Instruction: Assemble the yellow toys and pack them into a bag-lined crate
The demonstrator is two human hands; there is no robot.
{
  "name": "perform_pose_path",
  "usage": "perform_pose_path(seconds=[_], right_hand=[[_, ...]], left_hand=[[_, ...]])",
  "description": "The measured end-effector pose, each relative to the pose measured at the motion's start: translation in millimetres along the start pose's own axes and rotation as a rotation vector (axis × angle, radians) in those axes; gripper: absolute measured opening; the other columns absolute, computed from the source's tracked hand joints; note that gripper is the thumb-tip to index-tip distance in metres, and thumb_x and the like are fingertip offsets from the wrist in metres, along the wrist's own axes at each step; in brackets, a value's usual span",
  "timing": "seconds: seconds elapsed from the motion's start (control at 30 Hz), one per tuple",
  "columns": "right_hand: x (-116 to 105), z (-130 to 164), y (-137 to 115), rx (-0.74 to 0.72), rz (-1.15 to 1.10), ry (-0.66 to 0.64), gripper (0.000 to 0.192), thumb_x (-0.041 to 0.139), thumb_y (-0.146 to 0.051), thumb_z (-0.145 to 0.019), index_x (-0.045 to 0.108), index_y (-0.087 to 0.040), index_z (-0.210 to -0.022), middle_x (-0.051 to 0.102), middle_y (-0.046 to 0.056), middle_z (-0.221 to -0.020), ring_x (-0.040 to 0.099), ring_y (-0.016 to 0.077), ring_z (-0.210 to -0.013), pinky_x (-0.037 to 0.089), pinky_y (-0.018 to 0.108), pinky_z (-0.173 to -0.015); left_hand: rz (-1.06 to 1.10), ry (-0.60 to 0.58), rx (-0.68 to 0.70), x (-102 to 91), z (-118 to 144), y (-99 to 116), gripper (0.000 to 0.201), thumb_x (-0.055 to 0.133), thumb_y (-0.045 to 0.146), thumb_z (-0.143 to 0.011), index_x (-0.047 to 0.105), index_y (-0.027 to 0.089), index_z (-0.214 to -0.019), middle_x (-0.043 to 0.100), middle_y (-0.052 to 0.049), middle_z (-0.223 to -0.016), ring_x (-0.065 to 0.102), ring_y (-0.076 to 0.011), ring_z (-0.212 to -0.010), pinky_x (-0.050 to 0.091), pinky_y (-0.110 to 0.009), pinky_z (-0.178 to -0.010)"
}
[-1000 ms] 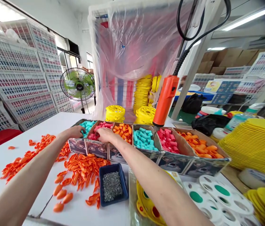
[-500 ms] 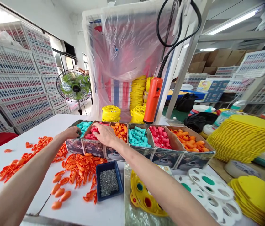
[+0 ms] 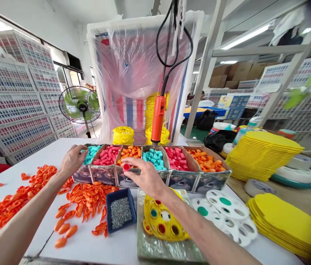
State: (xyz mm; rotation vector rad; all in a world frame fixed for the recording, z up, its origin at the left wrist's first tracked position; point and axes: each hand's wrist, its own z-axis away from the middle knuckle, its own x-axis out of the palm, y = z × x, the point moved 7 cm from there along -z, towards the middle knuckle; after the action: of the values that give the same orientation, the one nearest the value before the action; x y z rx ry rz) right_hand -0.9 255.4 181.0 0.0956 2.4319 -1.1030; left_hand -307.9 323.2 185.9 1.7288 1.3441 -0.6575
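Your right hand (image 3: 145, 176) pinches one pink cap (image 3: 126, 167) between thumb and fingers, just above the front edge of the row of six cardboard trays (image 3: 149, 176): two teal, two pink, two orange. Your left hand (image 3: 71, 162) rests on the leftmost tray, fingers curled over its rim. One yellow palette (image 3: 159, 221) lies on the desk (image 3: 94, 246) below.

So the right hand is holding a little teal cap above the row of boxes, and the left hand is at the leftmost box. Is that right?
Not quite: the cap pinched in the right hand is red, not teal, as the head view shows. The rest holds: it is above the row of boxes, and the left hand is at the leftmost box.
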Motion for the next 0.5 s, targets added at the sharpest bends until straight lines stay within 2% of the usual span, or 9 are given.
perform_pose_path(seconds=[0.1,0.23,0.33,0.5], right_hand=[[-10.6,18.1,-2.6,-0.030,0.131,0.056,0.032,0.074,-0.017,-0.086,0.072,-0.028,-0.116,0.077,0.003,-0.107,0.068,0.0224,-0.104,0.054,0.037,-0.095],[-25.2,48.1,-1.7,-0.038,0.177,0.031,0.027,0.067,-0.020,-0.092,0.071,-0.027,-0.118,0.076,0.005,-0.108,0.068,0.0220,-0.103,0.054,0.038,-0.095],[-44.2,76.6,3.2,0.018,0.165,-0.027,0.022,0.064,-0.024,-0.095,0.073,-0.028,-0.114,0.076,0.004,-0.113,0.069,0.0204,-0.107,0.054,0.036,-0.099],[-77.7,128.4,16.6,0.173,0.199,-0.124,0.020,0.066,-0.026,-0.095,0.075,-0.033,-0.111,0.077,0.002,-0.115,0.072,0.0203,-0.107,0.056,0.033,-0.096]], left_hand=[[0.112,0.034,0.048,-3.7,24.4,24.9,0.043,0.044,0.051,-0.092,0.070,0.018,-0.103,0.066,-0.011,-0.102,0.072,-0.0248,-0.082,0.057,-0.035,-0.076],[0.290,-0.001,0.089,-3.8,70.8,59.8,0.043,0.049,0.059,-0.092,0.069,0.023,-0.106,0.070,-0.007,-0.095,0.070,-0.0222,-0.068,0.057,-0.034,-0.062],[0.435,-0.076,0.042,-2.5,112.9,81.0,0.038,0.057,0.061,-0.088,0.069,0.029,-0.105,0.073,-0.002,-0.078,0.067,-0.0228,-0.057,0.053,-0.034,-0.051],[0.616,-0.267,-0.062,17.6,179.9,106.0,0.032,0.063,0.062,-0.083,0.071,0.036,-0.099,0.078,-0.001,-0.073,0.076,-0.0289,-0.069,0.057,-0.035,-0.049]])
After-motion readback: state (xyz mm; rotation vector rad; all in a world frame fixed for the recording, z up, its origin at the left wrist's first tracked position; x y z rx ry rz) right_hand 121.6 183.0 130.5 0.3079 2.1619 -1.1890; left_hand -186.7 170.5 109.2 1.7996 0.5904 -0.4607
